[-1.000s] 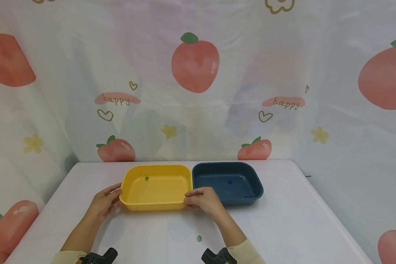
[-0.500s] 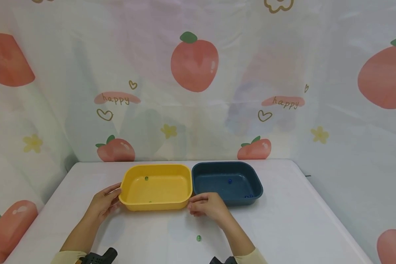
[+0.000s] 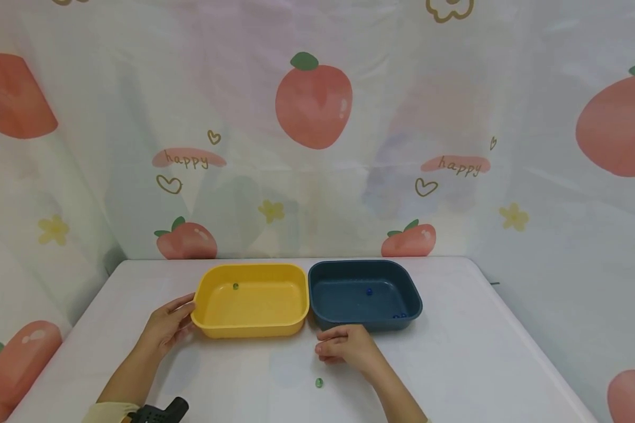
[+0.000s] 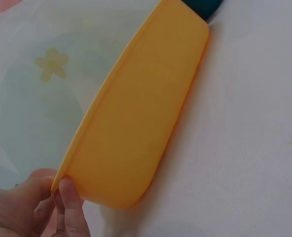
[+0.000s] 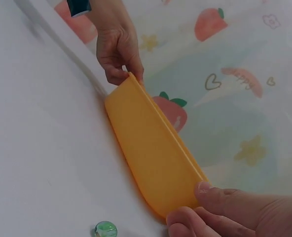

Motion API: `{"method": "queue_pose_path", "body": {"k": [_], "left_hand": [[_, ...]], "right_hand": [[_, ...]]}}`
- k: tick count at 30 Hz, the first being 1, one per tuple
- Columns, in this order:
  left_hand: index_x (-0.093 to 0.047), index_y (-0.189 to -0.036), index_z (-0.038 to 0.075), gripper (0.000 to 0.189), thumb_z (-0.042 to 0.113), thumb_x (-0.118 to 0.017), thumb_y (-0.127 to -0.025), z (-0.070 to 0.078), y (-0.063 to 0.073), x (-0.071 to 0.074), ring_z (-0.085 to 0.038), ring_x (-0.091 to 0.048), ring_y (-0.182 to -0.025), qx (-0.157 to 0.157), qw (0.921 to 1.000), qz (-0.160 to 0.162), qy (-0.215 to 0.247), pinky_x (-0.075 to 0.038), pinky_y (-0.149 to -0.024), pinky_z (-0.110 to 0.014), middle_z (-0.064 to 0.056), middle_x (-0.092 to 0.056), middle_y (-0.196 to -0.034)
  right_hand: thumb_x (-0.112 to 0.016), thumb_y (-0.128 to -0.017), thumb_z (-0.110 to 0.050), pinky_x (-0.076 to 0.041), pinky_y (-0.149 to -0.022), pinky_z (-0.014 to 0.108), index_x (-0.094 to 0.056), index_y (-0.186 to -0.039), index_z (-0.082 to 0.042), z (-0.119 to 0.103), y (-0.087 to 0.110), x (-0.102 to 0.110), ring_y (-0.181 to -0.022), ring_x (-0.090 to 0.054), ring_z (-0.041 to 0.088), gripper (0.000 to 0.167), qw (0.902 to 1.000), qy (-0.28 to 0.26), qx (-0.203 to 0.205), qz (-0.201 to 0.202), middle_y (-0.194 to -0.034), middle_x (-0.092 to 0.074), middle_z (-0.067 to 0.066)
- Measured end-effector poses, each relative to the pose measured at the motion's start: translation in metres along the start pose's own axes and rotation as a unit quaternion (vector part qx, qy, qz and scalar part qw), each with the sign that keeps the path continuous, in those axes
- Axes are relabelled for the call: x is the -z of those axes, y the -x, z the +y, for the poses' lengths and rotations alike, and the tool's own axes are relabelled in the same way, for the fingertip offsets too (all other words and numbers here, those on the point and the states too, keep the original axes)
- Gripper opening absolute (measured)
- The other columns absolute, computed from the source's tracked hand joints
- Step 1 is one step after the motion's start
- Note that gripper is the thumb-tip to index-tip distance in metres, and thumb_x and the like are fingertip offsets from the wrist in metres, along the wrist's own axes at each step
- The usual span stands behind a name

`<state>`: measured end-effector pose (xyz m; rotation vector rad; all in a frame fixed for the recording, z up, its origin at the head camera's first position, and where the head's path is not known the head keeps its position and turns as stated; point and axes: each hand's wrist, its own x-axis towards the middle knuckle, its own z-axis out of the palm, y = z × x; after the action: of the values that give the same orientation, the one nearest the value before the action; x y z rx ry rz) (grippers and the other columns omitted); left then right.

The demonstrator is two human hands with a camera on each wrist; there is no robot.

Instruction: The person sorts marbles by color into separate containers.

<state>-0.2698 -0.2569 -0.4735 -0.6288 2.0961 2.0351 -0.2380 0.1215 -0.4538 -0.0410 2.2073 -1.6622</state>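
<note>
My left hand [image 3: 166,326] pinches the left rim of a yellow plastic tray [image 3: 251,332], thumb on one side and fingers on the other, as the left wrist view shows close up. A green glass marble [image 3: 236,286] lies inside the tray. My right hand [image 3: 349,348] is just in front of the blue tray [image 3: 373,325], its fingers loosely bent with nothing seen between them. In the right wrist view its fingertips [image 5: 203,187] overlap the yellow tray's near corner. Another green marble [image 3: 319,383] lies on the white table, nearer to me than the right hand.
Against the yellow tray's right side stands the dark blue tray, with a blue marble [image 3: 369,291] towards its back and more blue marbles [image 3: 400,316] at its front right. Behind the table [image 3: 471,352] hangs a fruit-print cloth [image 3: 323,200].
My right hand has let go of the yellow tray's right end and drawn back towards me and to the right. The left hand keeps its hold; both trays stay put.
</note>
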Motion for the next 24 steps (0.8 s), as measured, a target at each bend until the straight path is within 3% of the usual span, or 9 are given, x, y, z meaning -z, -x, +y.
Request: {"method": "queue_pose_path", "body": {"k": [8, 18, 24], "left_hand": [[-0.040, -0.149, 0.005, 0.059, 0.027, -0.060, -0.099, 0.000, 0.002, 0.000, -0.005, -0.061, -0.081, -0.003, 1.0000, -0.001, 0.006, -0.057, -0.076, -0.019, 0.007, -0.063, -0.100], [-0.040, -0.149, 0.004, 0.058, 0.026, -0.059, -0.099, 0.000, 0.002, 0.000, -0.005, -0.062, -0.078, -0.005, 1.0000, -0.001, -0.001, -0.056, -0.072, -0.017, 0.010, -0.064, -0.094], [-0.041, -0.149, 0.005, 0.057, 0.027, -0.059, -0.099, -0.001, 0.001, 0.000, -0.006, -0.061, -0.078, -0.005, 0.9999, 0.003, -0.009, -0.056, -0.071, -0.017, 0.008, -0.064, -0.096]], "right_hand": [[-0.077, -0.083, -0.007, -0.061, -0.070, 0.033, -0.070, -0.107, 0.008, 0.017, 0.004, 0.001, -0.073, -0.071, 0.015, 0.030, 0.9996, 0.019, -0.021, -0.006, -0.085, -0.075, 0.011], [-0.076, -0.082, -0.003, -0.062, -0.069, 0.033, -0.069, -0.103, 0.009, 0.034, 0.011, -0.001, -0.075, -0.070, 0.015, 0.026, 0.9996, -0.005, -0.024, -0.011, -0.087, -0.074, 0.012], [-0.078, -0.080, -0.003, -0.061, -0.070, 0.031, -0.072, -0.099, 0.006, 0.038, 0.016, -0.003, -0.074, -0.069, 0.012, 0.022, 0.9998, 0.009, -0.013, -0.010, -0.084, -0.074, 0.008]]}}
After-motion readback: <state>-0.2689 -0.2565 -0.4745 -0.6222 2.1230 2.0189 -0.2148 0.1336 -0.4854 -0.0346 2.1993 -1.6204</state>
